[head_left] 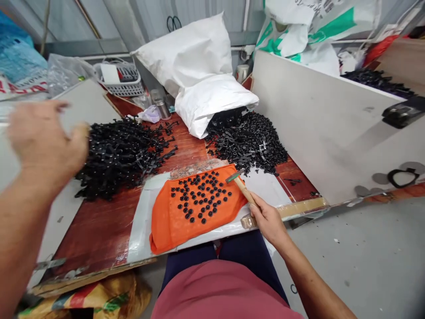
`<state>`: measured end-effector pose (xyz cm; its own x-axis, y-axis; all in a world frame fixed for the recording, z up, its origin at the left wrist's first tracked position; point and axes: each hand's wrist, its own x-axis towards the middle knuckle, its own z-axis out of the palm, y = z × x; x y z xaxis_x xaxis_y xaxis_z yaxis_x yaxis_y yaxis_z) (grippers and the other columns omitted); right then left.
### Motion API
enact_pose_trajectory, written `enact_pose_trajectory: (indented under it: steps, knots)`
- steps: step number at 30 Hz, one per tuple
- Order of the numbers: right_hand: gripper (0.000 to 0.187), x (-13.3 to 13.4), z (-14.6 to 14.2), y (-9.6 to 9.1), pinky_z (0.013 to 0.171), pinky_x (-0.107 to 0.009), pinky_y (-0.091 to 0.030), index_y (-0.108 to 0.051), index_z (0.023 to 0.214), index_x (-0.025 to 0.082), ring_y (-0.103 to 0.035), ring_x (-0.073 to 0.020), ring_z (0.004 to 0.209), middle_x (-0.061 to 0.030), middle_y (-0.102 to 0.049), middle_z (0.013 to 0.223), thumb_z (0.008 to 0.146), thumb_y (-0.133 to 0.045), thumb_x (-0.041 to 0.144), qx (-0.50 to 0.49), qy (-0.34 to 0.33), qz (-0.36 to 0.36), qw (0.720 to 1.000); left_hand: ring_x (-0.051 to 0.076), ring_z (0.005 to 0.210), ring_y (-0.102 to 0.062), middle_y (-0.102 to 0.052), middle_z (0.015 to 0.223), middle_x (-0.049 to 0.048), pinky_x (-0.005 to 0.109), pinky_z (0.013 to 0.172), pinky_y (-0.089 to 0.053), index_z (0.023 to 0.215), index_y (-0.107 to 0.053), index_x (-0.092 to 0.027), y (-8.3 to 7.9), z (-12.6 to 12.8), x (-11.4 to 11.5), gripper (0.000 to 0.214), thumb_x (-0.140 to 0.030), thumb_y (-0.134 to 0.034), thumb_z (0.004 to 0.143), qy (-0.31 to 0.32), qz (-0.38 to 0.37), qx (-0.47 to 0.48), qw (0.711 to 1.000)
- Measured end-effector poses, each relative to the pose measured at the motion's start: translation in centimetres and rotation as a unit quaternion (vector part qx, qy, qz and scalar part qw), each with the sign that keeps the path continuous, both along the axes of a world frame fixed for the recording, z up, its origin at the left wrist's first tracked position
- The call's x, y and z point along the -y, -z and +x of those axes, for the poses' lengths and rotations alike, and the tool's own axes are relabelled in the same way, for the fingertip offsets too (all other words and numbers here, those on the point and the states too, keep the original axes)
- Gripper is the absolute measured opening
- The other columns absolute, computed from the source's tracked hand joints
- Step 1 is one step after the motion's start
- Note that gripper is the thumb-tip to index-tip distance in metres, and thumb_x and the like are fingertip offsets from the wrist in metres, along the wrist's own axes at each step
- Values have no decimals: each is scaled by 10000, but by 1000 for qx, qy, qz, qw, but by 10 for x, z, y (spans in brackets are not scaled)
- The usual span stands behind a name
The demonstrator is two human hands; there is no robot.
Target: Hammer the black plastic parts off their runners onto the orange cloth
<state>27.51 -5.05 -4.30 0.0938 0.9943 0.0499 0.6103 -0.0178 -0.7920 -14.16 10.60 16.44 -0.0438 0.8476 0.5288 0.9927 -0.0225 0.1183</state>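
Observation:
My right hand [268, 220] is wrapped round the wooden handle of a small hammer [245, 191]. Its narrow head, dark with green on it, is over the right side of an orange cloth [166, 221]. Many small round black plastic pieces [201, 195] lie scattered on the cloth. My left hand [46, 137], blurred, is raised at the far left with thumb and fingers apart and nothing visible between them. Beside and partly behind it lies a heap of black branching plastic parts [116, 155].
A white sack [215, 97] spills a pile of small black parts [255, 137] onto the red-brown table [99, 230]. A pale upright panel [305, 115] borders the right side. A grey basket [124, 84] and a metal flask [162, 108] stand at the back left.

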Motion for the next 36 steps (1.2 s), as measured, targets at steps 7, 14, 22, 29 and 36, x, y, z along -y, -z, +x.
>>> enact_pose_trajectory:
  steps: [7,14,22,29,36]
  knots:
    - [460,6,-8,3,946,-341,-558,-598,1458,249,-714,-224,1124,-57,-746,1287,1022,-467,317,-52,8,38,998,217,986,-673,-759,994,59,330,926,-495,973,-741,-231,103,176,-31,304,-352,-463,957,423,-190,-7,886]
    - [330,20,-2,19,671,-264,-507,-681,1220,189,-632,-169,708,-8,-698,830,1012,-487,357,-110,31,127,985,249,1006,-674,-750,1047,89,334,905,-497,1018,-744,-209,136,309,-75,211,-306,-584,921,366,-247,-15,897]
    - [299,20,0,15,710,-257,-496,-675,1224,204,-631,-161,725,-1,-697,832,1003,-501,306,-127,0,135,983,268,994,-665,-697,1101,108,328,808,-493,1127,-686,-239,159,336,-68,302,-426,-634,894,282,-254,-42,924]
    - [294,20,1,18,685,-247,-500,-685,1208,204,-638,-158,725,1,-700,844,997,-512,311,-135,9,138,981,183,923,-653,-733,987,33,297,835,-504,992,-700,-205,138,295,-88,183,-275,-561,898,324,-235,323,857]
    - [320,19,3,24,598,-253,-463,-682,1188,199,-574,-159,639,21,-610,728,1021,-485,388,-134,7,122,983,172,914,-703,-732,1071,53,364,849,-585,1083,-559,-225,98,232,-46,331,-363,-719,829,333,-329,639,611]
